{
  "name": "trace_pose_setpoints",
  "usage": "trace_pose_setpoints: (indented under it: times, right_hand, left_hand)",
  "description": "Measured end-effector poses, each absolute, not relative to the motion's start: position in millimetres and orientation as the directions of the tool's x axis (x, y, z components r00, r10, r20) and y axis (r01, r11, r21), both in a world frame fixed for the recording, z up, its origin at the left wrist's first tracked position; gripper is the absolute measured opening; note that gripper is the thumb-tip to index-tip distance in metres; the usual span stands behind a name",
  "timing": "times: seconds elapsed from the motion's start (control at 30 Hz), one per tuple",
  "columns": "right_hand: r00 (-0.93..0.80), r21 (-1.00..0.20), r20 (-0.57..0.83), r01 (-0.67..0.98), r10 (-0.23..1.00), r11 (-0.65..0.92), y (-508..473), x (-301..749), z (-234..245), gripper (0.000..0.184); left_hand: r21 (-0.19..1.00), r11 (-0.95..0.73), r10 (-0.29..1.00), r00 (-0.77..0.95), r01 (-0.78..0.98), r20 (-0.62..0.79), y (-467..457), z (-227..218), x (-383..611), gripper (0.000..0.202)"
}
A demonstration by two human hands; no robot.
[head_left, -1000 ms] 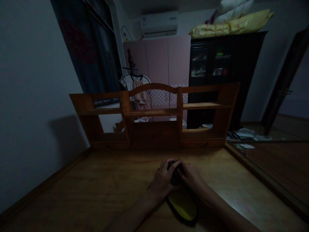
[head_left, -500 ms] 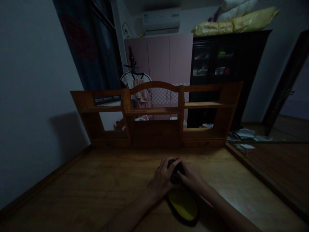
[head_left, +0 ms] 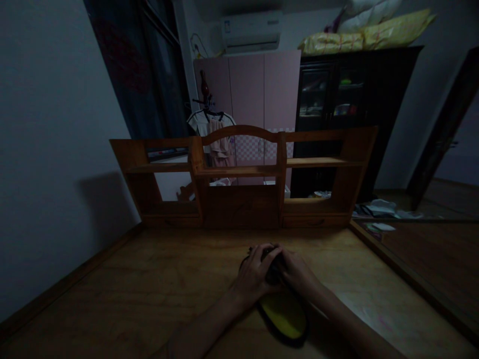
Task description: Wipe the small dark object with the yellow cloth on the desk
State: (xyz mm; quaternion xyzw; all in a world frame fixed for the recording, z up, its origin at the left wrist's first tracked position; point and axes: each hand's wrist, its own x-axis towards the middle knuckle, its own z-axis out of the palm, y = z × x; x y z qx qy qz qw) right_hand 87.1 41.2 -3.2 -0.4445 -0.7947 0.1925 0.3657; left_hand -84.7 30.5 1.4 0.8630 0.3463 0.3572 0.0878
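Observation:
A dark shoe-like item lies on the wooden tabletop (head_left: 168, 289), with a black-rimmed yellow sole (head_left: 285, 315) pointing toward me. My left hand (head_left: 256, 269) curls over the left side of its dark upper part (head_left: 274, 271), fingers bent across the top. From the right, my right hand (head_left: 294, 267) grips the same dark part, its fingertips meeting those of the left. A thin dark loop, perhaps a strap or lace, sticks out beyond the left fingers. Dim light and the hands hide most details of the upper.
A wooden shelf unit (head_left: 239, 172) stands along the far edge of the tabletop. The wall (head_left: 48, 149) is at the left, and a raised wooden rim (head_left: 407, 279) runs down the right. Farther back are a pink wardrobe (head_left: 247, 89) and a dark cabinet (head_left: 374, 99).
Both hands keep their hold and have shifted only slightly. The thin dark loop shows more beyond the left fingers. The yellow sole has stayed nearly in place.

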Motion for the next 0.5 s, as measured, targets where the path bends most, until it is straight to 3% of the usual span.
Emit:
trace_pose_setpoints:
  times: [0.1, 0.27, 0.5]
  right_hand:
    - [-0.315, -0.603, 0.406, 0.612, 0.858, 0.511, 43.4, 88.2, -3.5, 0.027]
    - [-0.138, -0.516, 0.383, 0.788, 0.913, 0.336, 44.1, 91.3, -0.1, 0.019]
    - [-0.136, -0.496, 0.37, 0.808, 0.919, 0.319, 44.5, 92.3, -0.9, 0.023]
  left_hand:
    - [0.398, -0.742, 0.664, 0.507, 0.539, 0.55, 31.1, -0.1, -84.6, 0.091]
    - [0.437, -0.758, 0.651, 0.509, 0.485, 0.563, 30.0, 0.5, -84.4, 0.089]
    - [0.474, -0.734, 0.678, 0.486, 0.485, 0.552, 30.3, 2.5, -84.4, 0.089]
